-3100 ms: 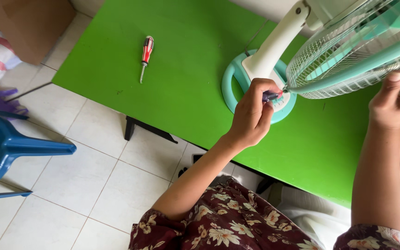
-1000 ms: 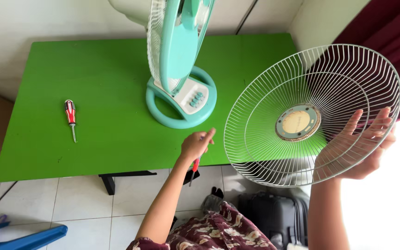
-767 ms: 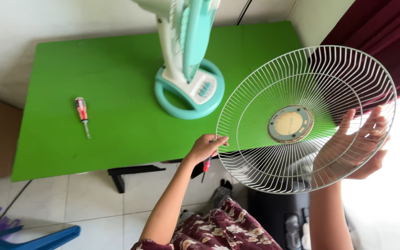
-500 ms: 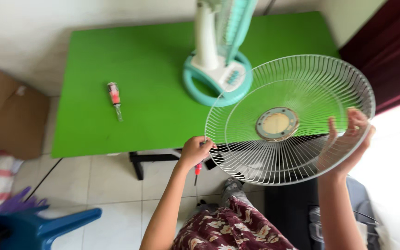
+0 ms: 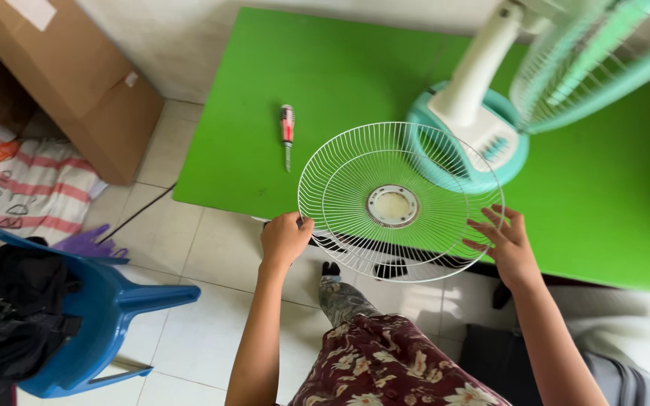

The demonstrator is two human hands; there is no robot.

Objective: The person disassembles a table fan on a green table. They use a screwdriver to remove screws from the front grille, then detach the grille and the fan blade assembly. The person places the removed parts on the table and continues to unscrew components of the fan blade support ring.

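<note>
1. Fingers of the left hand (image 5: 286, 237) are curled tight around the near left rim of a round wire fan guard (image 5: 400, 201); whether a tool is tucked in that fist cannot be made out.
2. Fingers of the right hand (image 5: 507, 242) are spread apart, with the fingertips touching the guard's near right rim and the palm open beside it.
3. The fan guard is a shallow white dish of thin wire spokes running from a round pale centre disc out to two ring wires. It is held almost flat in the air, half over the near edge of the green desk (image 5: 340, 83) and half over the tiled floor (image 5: 212, 301).
4. One guard is held; a second one is on the fan (image 5: 490, 113), which stands on its round turquoise base near the desk's right part.
5. One red and black screwdriver (image 5: 287, 134) lies on the desk just beyond the guard's far left rim, apart from it, with its tip pointing to the near edge.
6. One blue plastic chair (image 5: 107, 308) with dark cloth on it stands on the floor at the left; one brown cardboard box (image 5: 77, 83) sits beyond the desk's left edge.
7. The fan's head is cut off by the top right corner and blurred, so its blades are hard to tell. The desk's right end is out of view.
</note>
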